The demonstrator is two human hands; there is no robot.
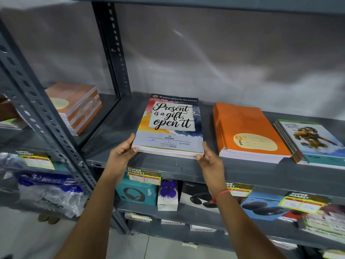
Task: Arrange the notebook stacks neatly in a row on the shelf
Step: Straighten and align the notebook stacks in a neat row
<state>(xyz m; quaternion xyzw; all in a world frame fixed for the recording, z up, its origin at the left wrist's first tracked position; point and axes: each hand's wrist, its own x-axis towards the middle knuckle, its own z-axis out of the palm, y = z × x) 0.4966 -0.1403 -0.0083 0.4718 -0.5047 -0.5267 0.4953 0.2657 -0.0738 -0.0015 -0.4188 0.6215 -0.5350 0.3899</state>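
Observation:
A stack of notebooks with a "Present is a gift, open it" cover [170,124] lies flat on the grey metal shelf [115,128]. My left hand [122,151] grips its near left corner, thumb on the cover. My right hand [210,157] holds its near right corner. To the right lies an orange notebook stack [246,131], and beyond it a stack with a monkey picture [313,143], fanned slightly and partly cut off by the frame edge.
A slotted steel upright [44,109] stands at the left, and another [112,47] at the back. Behind it, on the neighbouring shelf, sits a wrapped orange notebook pile [78,107]. Below are headphone boxes [138,193], price tags [143,175] and plastic bags [46,191].

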